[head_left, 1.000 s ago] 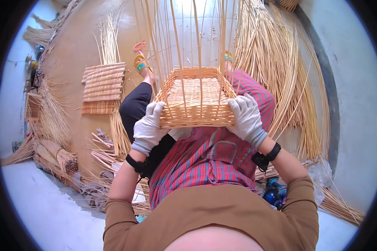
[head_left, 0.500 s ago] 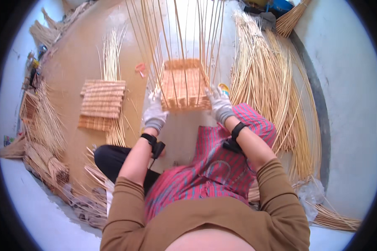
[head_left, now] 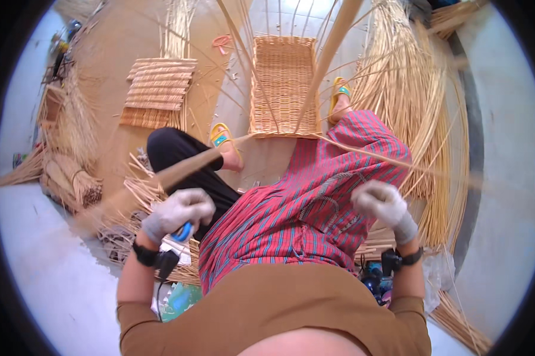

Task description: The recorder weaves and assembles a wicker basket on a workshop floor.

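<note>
A rectangular woven basket (head_left: 284, 77) sits on the floor beyond my lap, between my sandalled feet, with long stakes radiating from its rim, some blurred and slanting toward me. Both gloved hands are off it. My left hand (head_left: 181, 210) is curled closed over my dark-trousered leg. A small blue object (head_left: 183, 233) shows just under it; whether it is held I cannot tell. My right hand (head_left: 377, 202) is curled and slightly blurred over the striped cloth (head_left: 297, 219) on my lap; what it holds, if anything, is hidden.
Stacked woven panels (head_left: 159, 86) lie left on loose canes, near salmon-handled scissors (head_left: 221, 43). A long heap of canes (head_left: 398, 77) lies right. Tied bundles (head_left: 71, 184) line the left wall. A plastic bag (head_left: 436, 267) lies low at right.
The basket has moved away from me and now rests farther forward. My hands have let go of it and drawn back toward my body, curling up. Some stakes now splay lower, toward me.
</note>
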The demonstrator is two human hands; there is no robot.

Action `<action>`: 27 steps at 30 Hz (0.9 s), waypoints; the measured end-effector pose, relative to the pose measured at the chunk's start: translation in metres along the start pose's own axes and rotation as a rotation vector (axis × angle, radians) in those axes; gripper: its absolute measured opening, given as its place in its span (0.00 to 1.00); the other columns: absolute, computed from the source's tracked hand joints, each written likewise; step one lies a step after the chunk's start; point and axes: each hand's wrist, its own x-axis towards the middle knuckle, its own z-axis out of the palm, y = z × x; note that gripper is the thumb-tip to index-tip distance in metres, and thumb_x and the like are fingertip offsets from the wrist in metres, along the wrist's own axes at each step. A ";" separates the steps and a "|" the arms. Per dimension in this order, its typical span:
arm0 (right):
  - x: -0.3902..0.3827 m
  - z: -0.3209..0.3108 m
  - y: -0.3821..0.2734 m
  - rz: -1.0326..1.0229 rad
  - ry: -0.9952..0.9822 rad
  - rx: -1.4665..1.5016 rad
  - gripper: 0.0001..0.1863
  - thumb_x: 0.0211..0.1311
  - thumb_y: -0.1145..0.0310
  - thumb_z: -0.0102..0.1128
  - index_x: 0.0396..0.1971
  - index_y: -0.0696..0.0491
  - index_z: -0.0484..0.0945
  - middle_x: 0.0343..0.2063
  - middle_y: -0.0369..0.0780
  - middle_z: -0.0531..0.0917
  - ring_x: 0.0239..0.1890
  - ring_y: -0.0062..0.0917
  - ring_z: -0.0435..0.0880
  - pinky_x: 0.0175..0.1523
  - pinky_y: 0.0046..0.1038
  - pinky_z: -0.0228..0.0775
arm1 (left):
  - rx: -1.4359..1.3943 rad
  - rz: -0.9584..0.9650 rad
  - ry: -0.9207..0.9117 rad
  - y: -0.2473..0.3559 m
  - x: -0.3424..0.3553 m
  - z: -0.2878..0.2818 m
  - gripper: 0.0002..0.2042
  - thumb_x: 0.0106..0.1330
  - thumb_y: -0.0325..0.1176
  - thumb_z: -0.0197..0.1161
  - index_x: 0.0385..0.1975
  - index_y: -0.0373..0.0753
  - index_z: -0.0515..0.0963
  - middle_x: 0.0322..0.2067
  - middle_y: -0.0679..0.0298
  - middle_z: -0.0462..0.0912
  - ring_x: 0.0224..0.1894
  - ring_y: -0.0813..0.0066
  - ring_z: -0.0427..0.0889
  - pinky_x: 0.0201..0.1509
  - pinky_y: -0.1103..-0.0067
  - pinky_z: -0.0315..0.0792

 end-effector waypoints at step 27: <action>-0.097 0.054 0.129 0.292 -0.942 -0.455 0.17 0.63 0.54 0.61 0.46 0.48 0.83 0.38 0.47 0.87 0.41 0.43 0.86 0.44 0.40 0.77 | -0.339 -0.482 0.068 -0.188 -0.169 0.177 0.20 0.68 0.42 0.67 0.55 0.38 0.80 0.51 0.61 0.85 0.50 0.76 0.80 0.56 0.73 0.74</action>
